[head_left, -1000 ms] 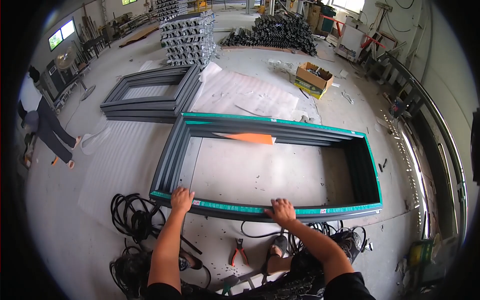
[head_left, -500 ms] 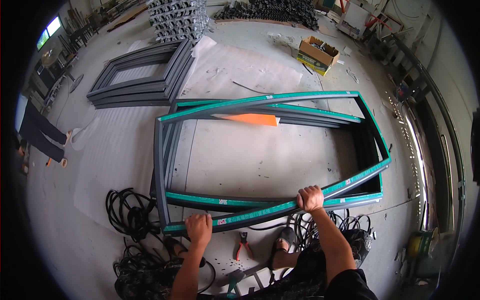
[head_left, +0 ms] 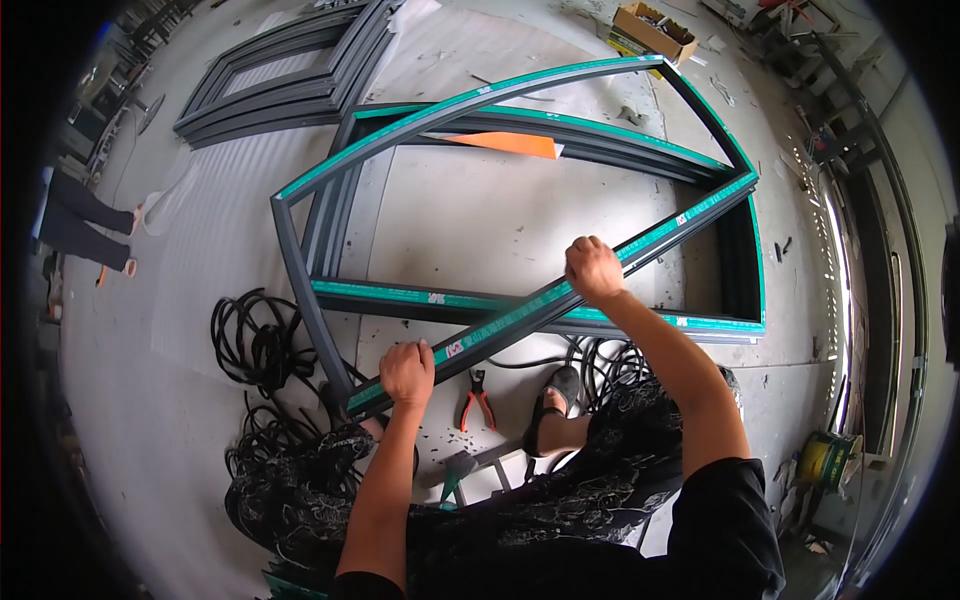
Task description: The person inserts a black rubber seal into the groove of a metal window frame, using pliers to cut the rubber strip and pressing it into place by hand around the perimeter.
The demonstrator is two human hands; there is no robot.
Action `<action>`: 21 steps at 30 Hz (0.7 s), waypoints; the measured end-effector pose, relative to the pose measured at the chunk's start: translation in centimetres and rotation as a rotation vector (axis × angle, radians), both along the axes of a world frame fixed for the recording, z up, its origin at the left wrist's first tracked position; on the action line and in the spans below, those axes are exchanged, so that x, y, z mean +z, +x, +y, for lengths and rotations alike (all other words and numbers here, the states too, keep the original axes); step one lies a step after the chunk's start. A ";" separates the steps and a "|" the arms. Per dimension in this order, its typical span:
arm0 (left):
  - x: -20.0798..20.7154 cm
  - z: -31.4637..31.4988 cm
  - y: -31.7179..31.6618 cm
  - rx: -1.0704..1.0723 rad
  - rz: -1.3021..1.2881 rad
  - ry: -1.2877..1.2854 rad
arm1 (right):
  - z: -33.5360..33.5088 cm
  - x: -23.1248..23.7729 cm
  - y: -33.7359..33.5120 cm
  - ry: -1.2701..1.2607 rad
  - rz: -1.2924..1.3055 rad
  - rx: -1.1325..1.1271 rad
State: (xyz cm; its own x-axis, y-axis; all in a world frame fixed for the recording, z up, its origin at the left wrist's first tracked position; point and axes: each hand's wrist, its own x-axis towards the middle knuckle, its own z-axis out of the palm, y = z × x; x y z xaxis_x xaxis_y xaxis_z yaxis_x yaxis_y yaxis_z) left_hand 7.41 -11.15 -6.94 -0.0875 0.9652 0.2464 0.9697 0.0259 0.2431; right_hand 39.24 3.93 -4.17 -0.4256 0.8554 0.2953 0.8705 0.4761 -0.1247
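My left hand and my right hand are both closed round the near bar of a dark grey rectangular window frame faced with green film. This frame is raised and tilted, its left end nearer me. Beneath it lies a stack of similar frames, also edged in green. An orange sheet rests at the far side of the stack. Red-handled pliers lie on the floor between my feet, below the held bar. The undersides of my fingers are hidden by my hands and the bar.
Coils of black rubber strip lie at the left, with more coils by my right foot. Another stack of grey frames stands far left. An open cardboard box is at the back. A person's legs show at the left edge.
The held frame has turned, its far right corner swinging farther away and its left end coming nearer me. Both hands have stayed on the bar. The whole view has tipped lower.
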 end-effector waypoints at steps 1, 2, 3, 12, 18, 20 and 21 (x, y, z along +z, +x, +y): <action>0.4 0.1 -0.5 0.017 0.009 0.001 | -1.7 1.1 -1.6 0.033 0.092 0.109; 1.1 0.1 -0.7 0.038 -0.059 0.038 | -3.8 1.5 -2.5 0.066 0.181 0.211; 2.1 -0.6 -1.0 0.058 -0.126 0.071 | -6.2 1.2 -2.9 -0.002 0.147 0.327; 4.6 -9.9 2.0 0.192 -0.810 -0.111 | -16.0 -14.1 -8.0 -0.752 -0.306 0.177; -1.5 -12.6 3.1 0.605 -1.440 -0.789 | -18.1 -18.5 -11.8 -0.844 -0.176 -0.092; -2.0 -12.2 2.5 0.694 -1.570 -0.851 | -17.7 -18.0 -12.3 -0.940 -0.277 -0.039; -2.5 -12.3 2.0 0.719 -1.587 -0.875 | -17.9 -17.5 -12.8 -1.009 -0.300 0.014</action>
State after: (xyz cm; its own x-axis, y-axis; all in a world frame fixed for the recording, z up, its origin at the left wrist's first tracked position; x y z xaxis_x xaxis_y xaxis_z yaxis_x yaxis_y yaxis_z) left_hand 9.45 -23.45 -9.44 -0.0818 0.4463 -0.8911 -0.3258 0.8330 0.4471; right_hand 26.48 -13.95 -21.64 -0.3748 0.6403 -0.6705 0.9267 0.2813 -0.2493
